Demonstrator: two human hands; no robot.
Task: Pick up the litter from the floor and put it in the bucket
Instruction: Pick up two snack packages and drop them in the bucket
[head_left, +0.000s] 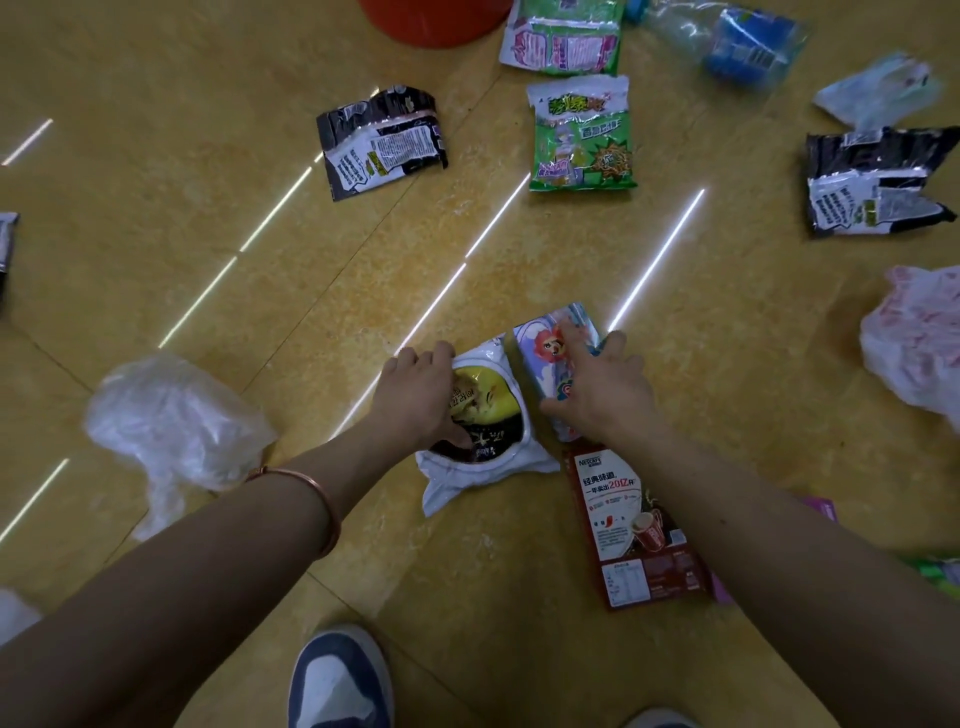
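My left hand (415, 397) grips the top edge of a white snack bag (488, 457) with a black and yellow print, lying on the floor in front of me. Beside it, my right hand (597, 387) presses with spread fingers on a pale blue cartoon wrapper (553, 338); whether the fingers hold it I cannot tell. A red Nescafe packet (636, 535) lies flat just below that hand. Only the lower edge of the orange-red bucket (436, 23) shows at the top of the view, far beyond both hands.
Litter is scattered on the yellow tile floor: a black wrapper (382, 140), two green packets (582, 135) (563, 39), a crushed clear bottle (737, 41), another black wrapper (872, 182), clear bags at left (171, 421) and right (914, 343). My shoe (337, 680) is at the bottom.
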